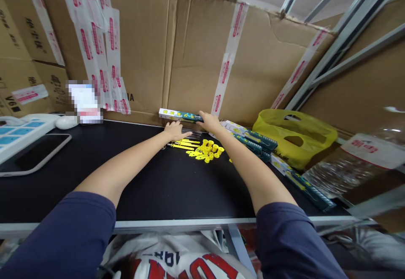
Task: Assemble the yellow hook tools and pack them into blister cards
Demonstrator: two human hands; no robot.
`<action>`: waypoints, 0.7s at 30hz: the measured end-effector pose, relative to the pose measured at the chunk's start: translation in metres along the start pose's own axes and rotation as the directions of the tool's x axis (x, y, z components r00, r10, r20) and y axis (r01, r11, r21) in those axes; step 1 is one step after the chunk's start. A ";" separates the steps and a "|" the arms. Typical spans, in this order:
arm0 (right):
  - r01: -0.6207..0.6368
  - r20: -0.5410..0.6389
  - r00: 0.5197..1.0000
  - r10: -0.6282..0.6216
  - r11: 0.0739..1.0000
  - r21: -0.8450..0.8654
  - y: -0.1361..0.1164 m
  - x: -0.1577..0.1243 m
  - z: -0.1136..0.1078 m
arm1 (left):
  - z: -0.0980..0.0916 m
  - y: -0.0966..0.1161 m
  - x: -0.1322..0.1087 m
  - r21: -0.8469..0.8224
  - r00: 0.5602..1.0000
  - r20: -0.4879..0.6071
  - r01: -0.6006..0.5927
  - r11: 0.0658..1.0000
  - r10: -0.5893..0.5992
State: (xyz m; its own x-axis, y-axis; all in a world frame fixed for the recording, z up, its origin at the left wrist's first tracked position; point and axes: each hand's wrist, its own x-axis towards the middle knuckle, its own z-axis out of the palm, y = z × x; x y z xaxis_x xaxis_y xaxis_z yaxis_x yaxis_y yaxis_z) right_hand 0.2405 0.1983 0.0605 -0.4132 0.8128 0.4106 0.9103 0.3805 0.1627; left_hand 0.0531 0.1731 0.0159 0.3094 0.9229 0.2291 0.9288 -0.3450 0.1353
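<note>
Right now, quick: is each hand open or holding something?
Left hand: thumb spread, by the yellow sticks; grip can't be told.
Right hand: looks closed on one end of the slim box.

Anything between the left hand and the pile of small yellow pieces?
Yes: the thin yellow sticks lie on the black tabletop between the left hand and the yellow pieces. They look low enough to reach over.
</note>
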 end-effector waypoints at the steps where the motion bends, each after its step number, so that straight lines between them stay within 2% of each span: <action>1: 0.001 0.003 1.000 -0.001 1.000 -0.008 -0.002 0.001 0.001 | -0.001 0.000 -0.002 -0.004 1.000 0.004 -0.009 1.000 0.009; 13: 0.030 -0.006 0.999 -0.031 0.987 -0.156 -0.021 0.000 0.010 | -0.001 -0.009 -0.018 -0.054 0.996 0.015 -0.086 0.995 0.087; 21: 0.073 0.056 0.996 -0.063 0.977 -0.202 -0.025 -0.002 0.013 | 0.001 -0.009 -0.018 -0.034 0.997 -0.005 -0.083 0.996 0.083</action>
State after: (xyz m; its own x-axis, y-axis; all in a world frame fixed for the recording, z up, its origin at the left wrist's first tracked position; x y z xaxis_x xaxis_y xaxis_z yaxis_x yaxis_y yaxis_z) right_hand 0.2185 0.1925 0.0444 -0.4706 0.8105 0.3487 0.8637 0.3423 0.3700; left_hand 0.0390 0.1598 0.0091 0.3842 0.8902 0.2447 0.8925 -0.4260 0.1483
